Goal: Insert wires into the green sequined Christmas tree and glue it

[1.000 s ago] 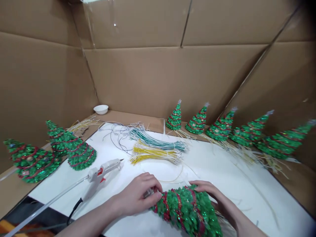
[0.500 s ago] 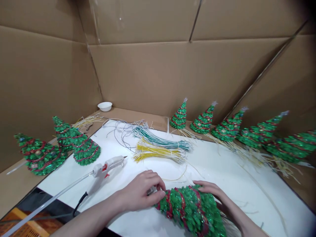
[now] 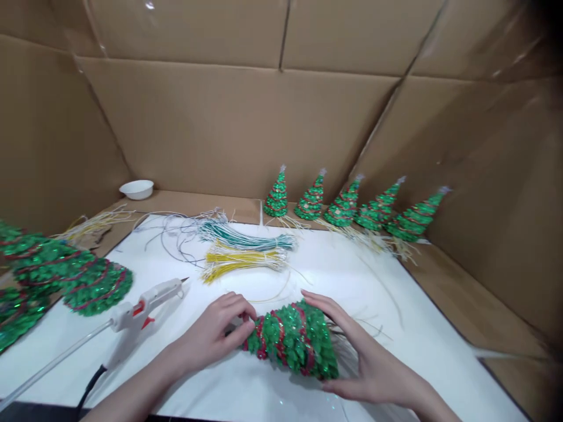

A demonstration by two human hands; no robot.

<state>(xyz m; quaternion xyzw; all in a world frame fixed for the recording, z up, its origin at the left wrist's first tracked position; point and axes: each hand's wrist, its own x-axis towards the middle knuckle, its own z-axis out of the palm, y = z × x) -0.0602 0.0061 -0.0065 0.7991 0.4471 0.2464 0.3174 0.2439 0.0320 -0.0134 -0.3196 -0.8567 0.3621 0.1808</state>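
Observation:
A small green Christmas tree (image 3: 290, 339) wound with red glittery garland lies on its side, its tip to the left and its base to the right. Closed about the tip are the thumb and curled fingers of my left hand (image 3: 220, 328). My right hand (image 3: 352, 351) spans the wide base, fingers along the upper edge and thumb at the lower one. Pale wires (image 3: 345, 346) trail from the base beneath my right palm. Left of my hands rests a white glue gun (image 3: 149, 299) with a red trigger and a clear glue stick in its back.
Bundles of yellow wires (image 3: 241, 259) and green wires (image 3: 246, 234) lie beyond my hands. Several finished-looking trees (image 3: 343, 206) line the back right; others (image 3: 97, 284) stand at left. A white bowl (image 3: 137, 189) sits by the cardboard wall (image 3: 197, 123).
The view has swung right and tilted. My right hand has opened wider, its thumb now showing at the lower edge of the tree's base. My left hand stays at the tip.

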